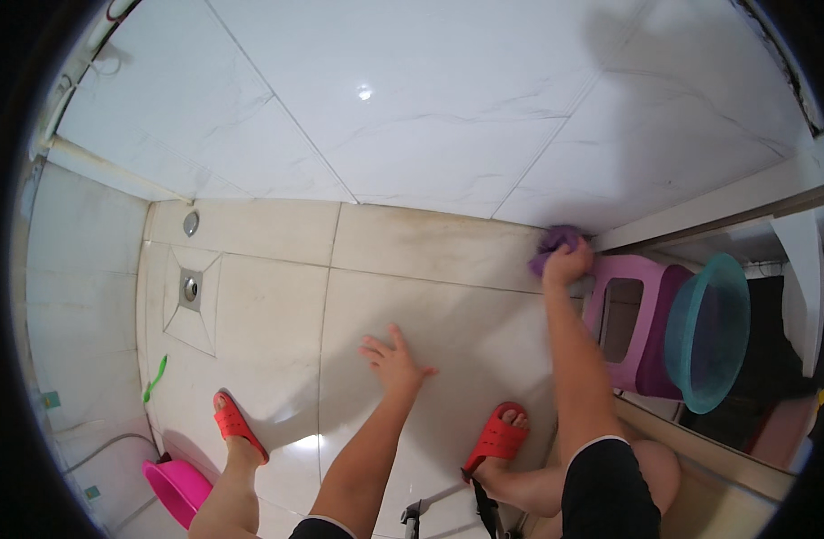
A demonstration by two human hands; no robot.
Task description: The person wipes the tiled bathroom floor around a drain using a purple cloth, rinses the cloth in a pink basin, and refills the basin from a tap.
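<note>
My right hand [568, 262] is closed on a purple cloth [556, 242], which lies bunched against the foot of the tiled wall, in the corner beside a pink plastic stool [622, 266]. The fingers partly cover the cloth, and the hand is slightly blurred. Over the middle of the floor my left hand [395, 363] is spread with fingers apart and holds nothing. Beneath it are cream floor tiles [412, 305] with dark joints.
A teal basin [710, 332] stands on its side against the stool. At left are a floor drain [190, 286], a round metal cover [191, 224], a green brush-like item [156, 378] and a pink basin [177, 488]. My feet wear red slippers [500, 436]. A raised sill [699, 447] runs along the right.
</note>
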